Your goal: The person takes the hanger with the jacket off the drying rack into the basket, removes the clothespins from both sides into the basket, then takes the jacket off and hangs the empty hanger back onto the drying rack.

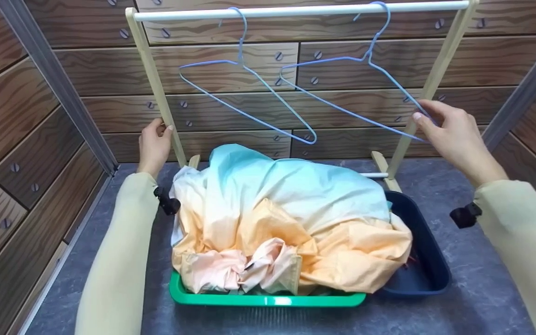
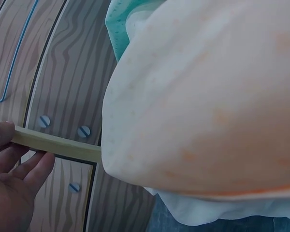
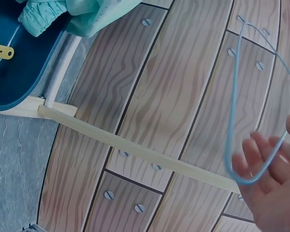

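Note:
My left hand (image 1: 155, 144) holds the left wooden post of a clothes rack (image 1: 158, 95); in the left wrist view its thumb and fingers lie on either side of the post. Two blue wire clothes hangers hang from the rack's white bar. At the lower right corner of the right hanger (image 1: 349, 114), my right hand (image 1: 456, 137) has the wire between thumb and fingers. The left hanger (image 1: 249, 118) hangs untouched. Below lies a heap of crumpled turquoise, white, orange and pink fabric (image 1: 291, 190) in a green tray (image 1: 268, 300), partly over a dark blue basin (image 1: 440, 265).
Inside the basin, a yellow strip with a hole (image 3: 1, 51) shows in the right wrist view. The rack's feet (image 1: 379, 163) stand behind the fabric on the grey surface (image 1: 463, 288). Wood-patterned panels (image 1: 105, 70) enclose the back and sides.

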Demonstrator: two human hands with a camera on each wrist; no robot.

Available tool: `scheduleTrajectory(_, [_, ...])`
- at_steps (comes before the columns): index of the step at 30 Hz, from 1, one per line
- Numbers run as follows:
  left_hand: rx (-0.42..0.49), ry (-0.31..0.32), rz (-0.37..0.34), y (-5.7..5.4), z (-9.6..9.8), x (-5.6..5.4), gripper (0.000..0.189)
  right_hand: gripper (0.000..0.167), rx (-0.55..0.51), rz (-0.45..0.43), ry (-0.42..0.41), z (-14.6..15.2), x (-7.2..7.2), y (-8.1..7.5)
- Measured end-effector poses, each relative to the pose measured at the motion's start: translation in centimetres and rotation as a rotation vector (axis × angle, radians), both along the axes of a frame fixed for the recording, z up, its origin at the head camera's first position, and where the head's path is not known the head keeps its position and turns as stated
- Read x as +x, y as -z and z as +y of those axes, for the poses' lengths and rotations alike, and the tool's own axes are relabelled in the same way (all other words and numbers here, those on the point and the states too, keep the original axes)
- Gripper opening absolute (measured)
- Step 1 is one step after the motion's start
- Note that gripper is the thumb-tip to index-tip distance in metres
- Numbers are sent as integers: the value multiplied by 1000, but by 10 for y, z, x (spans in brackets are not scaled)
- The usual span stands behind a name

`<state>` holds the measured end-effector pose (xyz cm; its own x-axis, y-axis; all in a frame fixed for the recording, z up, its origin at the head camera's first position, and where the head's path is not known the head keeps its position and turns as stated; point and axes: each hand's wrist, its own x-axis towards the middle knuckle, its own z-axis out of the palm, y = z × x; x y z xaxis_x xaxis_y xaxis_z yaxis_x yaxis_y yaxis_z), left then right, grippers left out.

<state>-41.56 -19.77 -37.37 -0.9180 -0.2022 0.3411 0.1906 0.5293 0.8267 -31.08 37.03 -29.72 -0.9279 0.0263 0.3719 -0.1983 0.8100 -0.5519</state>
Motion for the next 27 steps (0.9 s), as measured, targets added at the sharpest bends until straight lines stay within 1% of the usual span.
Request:
scheduleTrajectory(3, [0, 6, -37, -1, 3, 4, 34, 54, -13, 73, 0, -1, 6, 1])
scheduleTrajectory(8, [18, 54, -89, -2, 7, 12, 45, 46, -43, 220, 4, -2, 19, 4])
scheduleTrajectory(12, [42, 84, -124, -1, 8, 23, 57, 42, -61, 283, -16, -6, 30, 8])
scheduleTrajectory(15, [73, 97, -135, 0, 10, 32, 61, 41, -61, 315, -27, -10, 40, 12])
scheduleTrajectory(18, [88, 95, -126, 0, 13, 44, 60, 40, -80, 348, -36, -15, 50, 16])
scheduleTrajectory(22, [73, 89, -105, 1, 18, 64, 55, 39, -124, 360, -61, -22, 63, 26])
scheduleTrajectory(24, [54, 100, -91, 3, 20, 74, 52, 39, -147, 349, -72, -25, 68, 32])
scheduleTrajectory(27, [16, 142, -95, 8, 22, 90, 52, 39, -177, 322, -93, -28, 75, 46])
